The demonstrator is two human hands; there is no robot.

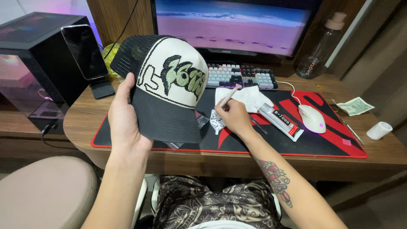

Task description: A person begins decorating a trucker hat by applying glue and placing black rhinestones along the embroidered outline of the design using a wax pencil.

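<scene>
Grasping the cap (167, 87) along its near-left edge, the left hand (124, 116) wraps around the crown-and-brim junction, thumb extended upward against the black mesh side, palm under the brim's left edge. Left forearm enters from 7 o'clock and rises toward the desk edge, holding the cap lifted and tilted so the front panel faces the camera.

Right hand (233, 116) is closed in a pen-style pinch on a slim pink-tipped applicator stick (229, 96), which points toward 1 o'clock. Right forearm, bearing a tattoo, enters from 5 o'clock; the hand rests on the desk mat (322, 142) just at 3 o'clock of the cap brim.

Cap condition: cream front panel, black mesh rear, dark grey brim. Green rhinestone lettering covers the panel, with dark stone outlines along the left and lower seam.

Surrounding items: a white cloth (248, 96) lies at 1 o'clock of the right hand, touching the stick's far end. A glue tube (282, 122) lies at 3 o'clock of that hand, near a white mouse (311, 118). A keyboard (241, 76) sits at 12 o'clock, beneath the monitor (233, 25). A phone on a stand (85, 53) stands at 10 o'clock of the cap.
</scene>
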